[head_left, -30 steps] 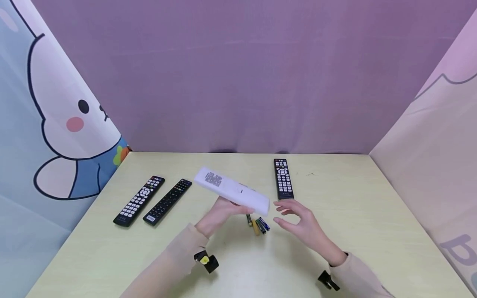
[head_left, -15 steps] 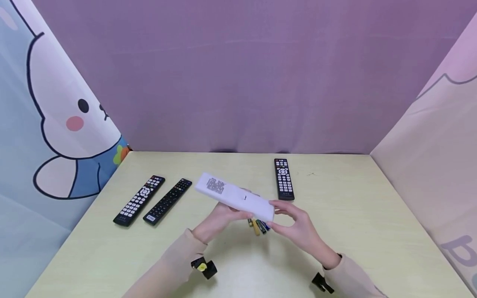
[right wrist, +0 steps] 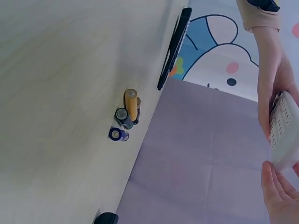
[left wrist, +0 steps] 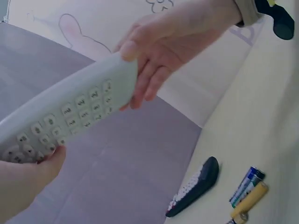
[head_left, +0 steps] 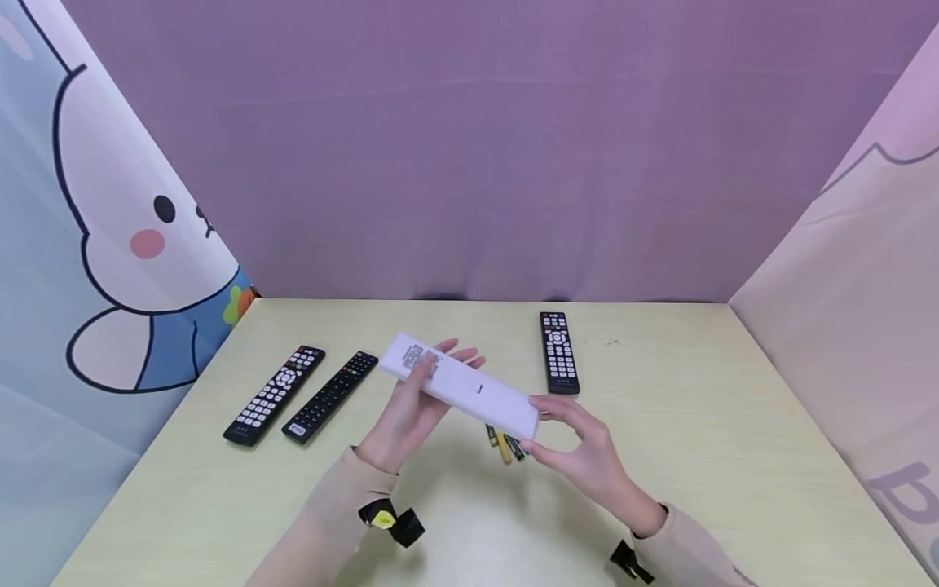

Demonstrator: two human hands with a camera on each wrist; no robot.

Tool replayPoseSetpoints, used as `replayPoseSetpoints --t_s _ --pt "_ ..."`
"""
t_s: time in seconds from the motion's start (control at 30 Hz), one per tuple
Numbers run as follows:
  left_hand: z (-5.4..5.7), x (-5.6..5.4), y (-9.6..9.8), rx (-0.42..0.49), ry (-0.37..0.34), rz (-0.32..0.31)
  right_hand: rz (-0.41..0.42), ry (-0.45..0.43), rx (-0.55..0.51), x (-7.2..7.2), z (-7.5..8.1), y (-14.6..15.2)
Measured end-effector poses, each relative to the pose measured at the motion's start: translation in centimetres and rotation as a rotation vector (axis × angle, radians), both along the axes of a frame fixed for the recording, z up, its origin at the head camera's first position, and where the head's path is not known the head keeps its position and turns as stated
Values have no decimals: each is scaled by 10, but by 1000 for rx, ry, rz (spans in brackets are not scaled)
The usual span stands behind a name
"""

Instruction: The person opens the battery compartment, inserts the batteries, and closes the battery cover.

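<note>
A white remote (head_left: 475,395) is up in the air above the counter (head_left: 704,399), gripped by 2 hands. Its back faces up, showing a printed square code and a small dark mark, while its keys (left wrist: 77,112) face down. It slants across the head view, its right end nearer the person.

The left hand (head_left: 409,410) grips the left part, thumb lying over the printed code and fingers reaching underneath past the far edge. The right hand (head_left: 583,447) pinches the right end between thumb and fingers.

Below that end, 4 batteries (right wrist: 124,117) lie close together on the counter, 1 of them yellow, 1 blue and 1 dark green; in the head view the remote partly covers them.

At left, 2 black remotes, an outer remote (head_left: 274,396) and an inner remote (head_left: 330,398), lie slanted side by side, keys up. Another black remote (head_left: 560,353) lies beyond the right hand. A purple cloth (head_left: 469,155) hangs behind the counter.
</note>
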State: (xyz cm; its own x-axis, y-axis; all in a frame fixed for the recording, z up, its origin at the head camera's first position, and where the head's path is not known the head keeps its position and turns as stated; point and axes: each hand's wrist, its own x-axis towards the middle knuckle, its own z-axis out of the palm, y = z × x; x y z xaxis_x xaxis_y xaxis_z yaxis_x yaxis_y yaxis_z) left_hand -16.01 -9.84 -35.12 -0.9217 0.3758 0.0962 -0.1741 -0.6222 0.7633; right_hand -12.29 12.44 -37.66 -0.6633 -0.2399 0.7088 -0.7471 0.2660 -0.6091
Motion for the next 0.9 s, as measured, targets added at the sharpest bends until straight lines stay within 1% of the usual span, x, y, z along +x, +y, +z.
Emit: replayPoseSetpoints --t_s 0.07,0.17,0.33,0.4,0.47,0.63,0.7,0.83,0.9 --pt "5 -1 0 49 -83 70 -3 -2 -1 3 3 -2" --pt "12 -2 -1 136 -167 165 -11 -13 8 1 -4 0" --pt "19 -5 1 255 -273 251 -3 -4 25 -6 -24 4" --pt "21 -5 3 283 -300 271 2 6 32 -8 -26 4" --pt "22 -4 4 306 -319 289 7 21 41 -7 -25 3" --pt "24 -2 6 335 -339 303 19 37 92 1 -6 -2" --pt "24 -2 6 335 -340 307 26 39 123 3 -2 -3" --pt "23 -1 7 336 -330 308 49 51 172 -4 -13 0" --pt "22 -1 8 336 -325 305 60 62 186 -5 -13 0"
